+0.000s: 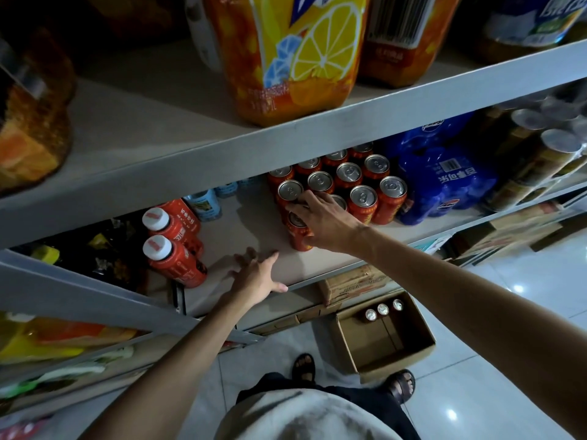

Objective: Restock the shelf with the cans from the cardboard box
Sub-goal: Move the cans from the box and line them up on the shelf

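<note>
At the far left of the shelf, two red bottles with white caps lie on their sides, with pale blue bottles further back. They are well apart from the work and do not crowd it.

Next along, the left hand lies flat on the shelf's front edge, fingers straight and spread, holding nothing. It looks like a brace for the reach.

The step in hand is setting one can down. The right hand grips a red can from above, fingers curled over its top. The can stands at the front left corner of the block of red cans, touching or just beside the can behind it. I cannot tell whether its base is fully down. The next move calls for seating it upright and flush with its row, letting go without tipping it, then going down for another.

Right of the block, a blue shrink-wrapped pack presses close, and stacked tins fill the space beyond. New cans can therefore only go on the bare shelf to the left and front. The upper shelf, which carries a large lemon tea bottle, overhangs the back rows, so reaching deep would likely be awkward.

Below on the floor sits the cardboard box, open, with three cans left along its far wall. By that count the task looks nearly done.
</note>
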Demonstrator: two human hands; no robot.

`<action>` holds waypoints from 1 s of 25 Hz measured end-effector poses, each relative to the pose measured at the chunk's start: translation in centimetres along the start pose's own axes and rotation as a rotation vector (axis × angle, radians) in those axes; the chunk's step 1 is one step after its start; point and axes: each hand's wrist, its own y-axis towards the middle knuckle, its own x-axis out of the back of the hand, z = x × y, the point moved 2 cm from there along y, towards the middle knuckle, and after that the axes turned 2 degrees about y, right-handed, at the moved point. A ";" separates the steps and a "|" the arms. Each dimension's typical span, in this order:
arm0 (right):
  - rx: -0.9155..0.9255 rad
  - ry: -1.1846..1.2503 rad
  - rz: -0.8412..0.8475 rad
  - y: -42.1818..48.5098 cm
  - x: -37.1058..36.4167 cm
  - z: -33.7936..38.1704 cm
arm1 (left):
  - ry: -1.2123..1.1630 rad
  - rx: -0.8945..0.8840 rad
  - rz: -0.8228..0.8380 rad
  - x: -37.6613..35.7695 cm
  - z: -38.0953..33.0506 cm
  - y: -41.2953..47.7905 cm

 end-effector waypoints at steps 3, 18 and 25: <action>-0.035 0.045 0.012 0.3 -0.1 0.1 | 0.061 -0.012 -0.010 0.1 -0.3 -0.2; -0.212 0.254 -0.281 -8.6 0.1 -0.2 | -0.049 -0.289 -0.539 1.2 -6.7 -6.4; -0.928 0.667 -0.168 -27.3 -11.8 -6.9 | -0.306 -0.454 0.067 -7.5 -17.6 -4.0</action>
